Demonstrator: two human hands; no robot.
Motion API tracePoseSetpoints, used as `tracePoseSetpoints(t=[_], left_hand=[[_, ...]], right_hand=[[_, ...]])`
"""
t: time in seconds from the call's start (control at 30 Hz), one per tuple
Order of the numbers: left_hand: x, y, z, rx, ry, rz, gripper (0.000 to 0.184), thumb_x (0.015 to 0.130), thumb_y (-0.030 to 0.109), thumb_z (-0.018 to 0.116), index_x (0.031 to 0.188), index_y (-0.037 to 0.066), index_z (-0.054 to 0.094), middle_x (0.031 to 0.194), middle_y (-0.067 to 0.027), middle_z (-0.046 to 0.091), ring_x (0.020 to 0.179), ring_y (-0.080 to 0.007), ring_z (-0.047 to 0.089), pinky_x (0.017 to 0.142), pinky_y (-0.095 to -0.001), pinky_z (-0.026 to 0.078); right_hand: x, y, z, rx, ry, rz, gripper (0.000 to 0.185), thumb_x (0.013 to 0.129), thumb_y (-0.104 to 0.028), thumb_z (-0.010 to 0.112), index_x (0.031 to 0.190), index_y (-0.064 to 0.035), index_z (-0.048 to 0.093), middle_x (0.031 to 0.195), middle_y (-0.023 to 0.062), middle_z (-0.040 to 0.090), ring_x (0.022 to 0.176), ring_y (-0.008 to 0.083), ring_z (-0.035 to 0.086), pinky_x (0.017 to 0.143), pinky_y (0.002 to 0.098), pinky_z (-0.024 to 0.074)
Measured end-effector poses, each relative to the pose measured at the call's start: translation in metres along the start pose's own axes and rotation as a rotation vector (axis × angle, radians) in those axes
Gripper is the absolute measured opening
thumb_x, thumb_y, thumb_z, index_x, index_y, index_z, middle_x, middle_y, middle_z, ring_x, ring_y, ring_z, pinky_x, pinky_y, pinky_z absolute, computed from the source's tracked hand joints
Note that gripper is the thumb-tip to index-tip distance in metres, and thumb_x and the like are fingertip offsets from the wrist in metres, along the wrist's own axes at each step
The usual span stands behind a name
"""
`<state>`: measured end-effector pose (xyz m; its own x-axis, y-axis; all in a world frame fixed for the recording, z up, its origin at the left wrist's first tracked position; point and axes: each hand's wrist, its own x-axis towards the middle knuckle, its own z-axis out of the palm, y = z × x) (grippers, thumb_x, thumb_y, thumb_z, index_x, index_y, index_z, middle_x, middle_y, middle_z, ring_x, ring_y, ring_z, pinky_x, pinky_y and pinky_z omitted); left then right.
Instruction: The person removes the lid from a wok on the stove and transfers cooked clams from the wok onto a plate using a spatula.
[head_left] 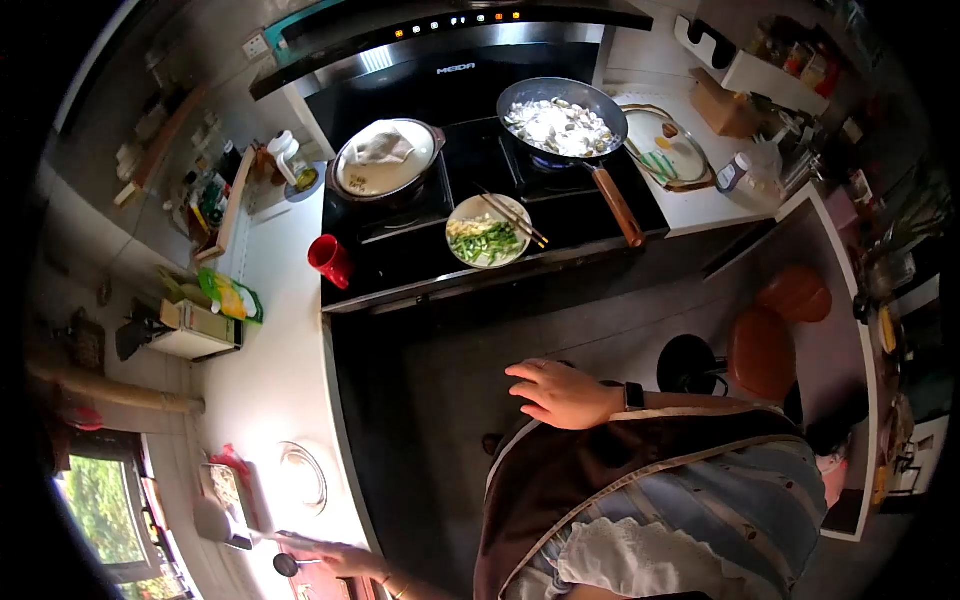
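Observation:
My left hand (pixel 335 558) reaches over the bright counter at lower left. Its fingers meet the handle end of a pale, broad-headed utensil (pixel 212 520); glare blurs the grip. Just below those fingers is a small dark round thing (pixel 286 565), perhaps a spoon bowl. A shallow tray (pixel 232 485) lies behind the utensil, and a round metal lid or plate (pixel 302 478) sits farther up the counter. My right hand (pixel 568 394), a watch at its wrist, hangs in front of my apron with its fingers apart and nothing in them.
On the black stove (pixel 390 235) are a frying pan (pixel 607 95) of pale pieces, a lidded pot (pixel 400 175), a bowl (pixel 458 250) with chopped greens and chopsticks, and a red mug (pixel 330 262). Brown stools (pixel 762 350) stand at right. A glass lid (pixel 690 150) lies beside the pan.

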<state>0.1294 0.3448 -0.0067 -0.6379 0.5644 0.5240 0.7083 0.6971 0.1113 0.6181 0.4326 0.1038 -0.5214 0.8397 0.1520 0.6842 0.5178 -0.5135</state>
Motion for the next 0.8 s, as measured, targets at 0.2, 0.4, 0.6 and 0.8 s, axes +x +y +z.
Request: tracePoseSetpoints(t=[0.2, 0.4, 0.6, 0.8], left_hand=[[-0.074, 0.183, -0.069, -1.077, -0.242, -0.24, 0.03, 0.097, 0.018, 0.044, 0.076, -0.003, 0.051, 0.065, -0.0043, 0.046, 0.057, -0.0145, 0.04, 0.049, -0.0274, 0.037], [-0.158, 0.347, -0.115, -1.266, -0.61, -0.029, 0.019, 0.087, 0.002, 0.044, 0.069, 0.005, 0.043, 0.069, -0.0027, 0.041, 0.06, -0.0139, 0.041, 0.052, -0.0275, 0.037], [-0.221, 0.447, -0.125, -1.725, -0.941, 0.221, 0.034, 0.096, 0.023, 0.041, 0.115, -0.005, 0.045, 0.102, -0.0107, 0.055, 0.095, -0.0209, 0.055, 0.08, -0.0275, 0.045], [-0.218, 0.507, -0.109, -1.393, -0.938, 1.276, 0.019, 0.084, 0.018, 0.054, 0.094, 0.002, 0.057, 0.084, -0.0161, 0.058, 0.076, -0.0352, 0.057, 0.067, -0.0413, 0.046]], right_hand=[[-0.013, 0.062, 0.0, 0.112, -0.071, -0.002, 0.029, 0.086, -0.02, 0.058, 0.106, 0.0017, 0.055, 0.116, 0.0164, 0.05, 0.106, 0.0326, 0.05, 0.087, 0.0415, 0.0438], [0.007, 0.085, -0.004, 0.617, 0.128, 0.041, 0.037, 0.087, -0.023, 0.059, 0.112, 0.0022, 0.052, 0.111, 0.0188, 0.055, 0.102, 0.0335, 0.054, 0.087, 0.0387, 0.0433], [0.016, 0.13, -0.053, 1.148, 0.11, 0.318, 0.02, 0.092, -0.017, 0.052, 0.096, 0.0001, 0.062, 0.091, 0.0072, 0.064, 0.075, 0.0104, 0.06, 0.068, 0.025, 0.0493], [-0.039, 0.178, -0.156, 1.012, 0.316, 0.594, 0.018, 0.095, -0.019, 0.048, 0.097, -0.0035, 0.057, 0.071, -0.0002, 0.056, 0.054, 0.0026, 0.047, 0.045, 0.0161, 0.0384]])
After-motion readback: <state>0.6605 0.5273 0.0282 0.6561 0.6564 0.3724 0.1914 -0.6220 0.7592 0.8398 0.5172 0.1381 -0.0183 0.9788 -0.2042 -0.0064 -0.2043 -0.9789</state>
